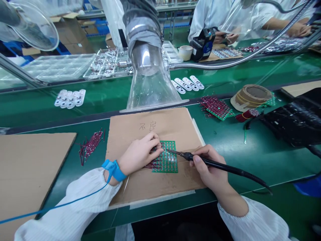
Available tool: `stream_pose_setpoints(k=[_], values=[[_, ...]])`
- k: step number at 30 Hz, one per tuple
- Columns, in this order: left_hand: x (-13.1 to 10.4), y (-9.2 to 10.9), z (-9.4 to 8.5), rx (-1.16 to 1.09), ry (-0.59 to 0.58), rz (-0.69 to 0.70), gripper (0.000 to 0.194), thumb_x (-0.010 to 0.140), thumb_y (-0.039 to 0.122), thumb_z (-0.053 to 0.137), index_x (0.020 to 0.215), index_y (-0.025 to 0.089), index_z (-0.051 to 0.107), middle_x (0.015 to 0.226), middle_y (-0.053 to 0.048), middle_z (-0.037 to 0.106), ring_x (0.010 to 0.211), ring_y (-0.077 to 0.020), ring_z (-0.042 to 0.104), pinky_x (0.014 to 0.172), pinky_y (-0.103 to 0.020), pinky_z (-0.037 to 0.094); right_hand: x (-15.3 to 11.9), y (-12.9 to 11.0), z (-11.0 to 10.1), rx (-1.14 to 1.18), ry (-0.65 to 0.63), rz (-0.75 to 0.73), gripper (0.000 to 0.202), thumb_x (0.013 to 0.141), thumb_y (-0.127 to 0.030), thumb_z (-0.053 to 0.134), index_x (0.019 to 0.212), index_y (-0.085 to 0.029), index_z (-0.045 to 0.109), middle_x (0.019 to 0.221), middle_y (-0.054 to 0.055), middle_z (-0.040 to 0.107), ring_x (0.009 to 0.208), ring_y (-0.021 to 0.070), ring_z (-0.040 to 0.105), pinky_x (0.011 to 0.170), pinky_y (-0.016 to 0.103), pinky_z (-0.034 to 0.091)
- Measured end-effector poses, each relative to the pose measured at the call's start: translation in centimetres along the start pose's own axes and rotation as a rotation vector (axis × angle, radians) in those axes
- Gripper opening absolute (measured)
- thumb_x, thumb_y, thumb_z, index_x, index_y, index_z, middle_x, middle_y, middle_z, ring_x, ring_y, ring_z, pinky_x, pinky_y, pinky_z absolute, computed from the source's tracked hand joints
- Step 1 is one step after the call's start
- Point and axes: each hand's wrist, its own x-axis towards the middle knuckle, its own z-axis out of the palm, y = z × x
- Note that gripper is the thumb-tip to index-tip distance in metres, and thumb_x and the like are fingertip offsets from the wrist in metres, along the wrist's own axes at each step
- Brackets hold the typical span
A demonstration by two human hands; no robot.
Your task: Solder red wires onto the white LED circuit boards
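Note:
A green circuit board (170, 164), a panel of small repeated units, lies on a cardboard sheet (140, 190). Dark red wires (151, 164) run onto its left side. My right hand (212, 167) grips a soldering iron (187, 155), its tip at the board's upper middle. Over the board's left edge, my left hand (141, 150) is closed, thumb and forefinger pinching a thin strand of solder wire (127, 184) that trails out below the palm. Its end is near the iron's tip. A blue strap (114, 170) with a cord circles my left wrist.
Loose red wires (91, 145) lie to the left, beside another cardboard sheet (32, 167). A clear fume hood (152, 88) stands behind the board. To the right are wired boards (217, 107), a tape roll (250, 95) and a black object (296, 117). Co-workers sit across the bench.

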Motion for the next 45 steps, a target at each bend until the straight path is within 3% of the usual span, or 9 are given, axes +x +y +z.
stream_pose_setpoints(k=[17, 24, 29, 31, 33, 34, 36, 39, 45], values=[[0.1, 0.2, 0.3, -0.044, 0.047, 0.001, 0.018, 0.108, 0.034, 0.063, 0.094, 0.022, 0.064, 0.117, -0.001, 0.069, 0.082, -0.0153, 0.067, 0.073, -0.031, 0.052, 0.1, 0.1, 0.0, -0.009, -0.079, 0.039, 0.019, 0.106, -0.040, 0.069, 0.095, -0.025, 0.065, 0.071, -0.002, 0.074, 0.058, 0.0165, 0.071, 0.055, 0.028, 0.054], [0.2, 0.1, 0.3, -0.056, 0.036, -0.007, 0.016, 0.106, 0.032, 0.065, 0.094, 0.022, 0.062, 0.116, -0.001, 0.069, 0.084, -0.0162, 0.068, 0.074, -0.032, 0.051, -0.2, 0.6, 0.0, 0.102, 0.093, 0.054, 0.019, 0.108, -0.042, 0.069, 0.100, -0.025, 0.066, 0.078, -0.001, 0.072, 0.062, 0.0156, 0.068, 0.059, 0.028, 0.055], [0.3, -0.1, 0.5, -0.072, 0.036, 0.001, 0.015, 0.105, 0.032, 0.063, 0.093, 0.023, 0.062, 0.116, -0.001, 0.070, 0.087, -0.0175, 0.069, 0.075, -0.032, 0.052, 0.7, 0.2, 0.4, 0.152, 0.105, 0.071, 0.018, 0.113, -0.044, 0.061, 0.114, -0.027, 0.066, 0.072, -0.004, 0.070, 0.059, 0.0155, 0.068, 0.058, 0.027, 0.056], [0.3, -0.1, 0.6, -0.077, 0.039, 0.011, 0.013, 0.104, 0.031, 0.063, 0.093, 0.023, 0.062, 0.116, -0.001, 0.070, 0.086, -0.0173, 0.070, 0.073, -0.031, 0.052, 1.2, 0.2, 0.5, 0.093, 0.039, 0.080, 0.021, 0.115, -0.045, 0.055, 0.119, -0.028, 0.068, 0.081, -0.001, 0.076, 0.071, 0.0188, 0.076, 0.070, 0.032, 0.062], [0.4, -0.1, 0.7, -0.095, 0.044, 0.028, 0.010, 0.101, 0.028, 0.064, 0.093, 0.023, 0.063, 0.115, -0.002, 0.070, 0.086, -0.0174, 0.070, 0.074, -0.031, 0.053, 1.5, 0.4, 0.7, -0.002, -0.089, 0.030, 0.025, 0.112, -0.050, 0.062, 0.122, -0.029, 0.069, 0.105, 0.006, 0.081, 0.099, 0.0249, 0.081, 0.090, 0.041, 0.065], [0.5, -0.2, 0.7, -0.117, 0.051, 0.040, 0.007, 0.100, 0.027, 0.065, 0.094, 0.023, 0.063, 0.114, -0.002, 0.069, 0.087, -0.0175, 0.070, 0.077, -0.031, 0.054, 1.6, 0.6, 0.8, -0.053, -0.171, -0.010, 0.032, 0.105, -0.055, 0.071, 0.124, -0.029, 0.069, 0.120, 0.009, 0.080, 0.113, 0.0289, 0.079, 0.100, 0.045, 0.064], [0.7, -0.7, 0.5, -0.191, 0.094, 0.061, 0.009, 0.100, 0.028, 0.064, 0.093, 0.022, 0.064, 0.110, -0.003, 0.068, 0.089, -0.0178, 0.070, 0.081, -0.032, 0.056, 1.7, 0.8, 1.1, -0.159, -0.336, -0.077, 0.070, 0.081, -0.064, 0.094, 0.134, -0.029, 0.065, 0.139, 0.014, 0.072, 0.132, 0.0377, 0.071, 0.112, 0.054, 0.059], [1.1, -2.3, -0.3, -0.265, 0.205, 0.088, 0.024, 0.106, 0.034, 0.057, 0.086, 0.021, 0.062, 0.101, -0.004, 0.065, 0.088, -0.0173, 0.067, 0.082, -0.032, 0.054, 1.6, 0.8, 1.8, -0.355, -0.487, -0.087, 0.110, 0.052, -0.062, 0.109, 0.144, -0.027, 0.060, 0.149, 0.019, 0.064, 0.146, 0.0481, 0.059, 0.121, 0.066, 0.050], [1.5, -5.6, -1.6, -0.148, 0.431, -0.008, 0.037, 0.107, 0.039, 0.048, 0.074, 0.022, 0.049, 0.086, -0.002, 0.058, 0.078, -0.0176, 0.058, 0.076, -0.032, 0.049, 1.4, 0.1, 1.1, -0.470, -0.500, -0.069, 0.102, 0.065, -0.040, 0.106, 0.153, -0.027, 0.056, 0.146, 0.018, 0.060, 0.139, 0.0444, 0.063, 0.116, 0.058, 0.056]])
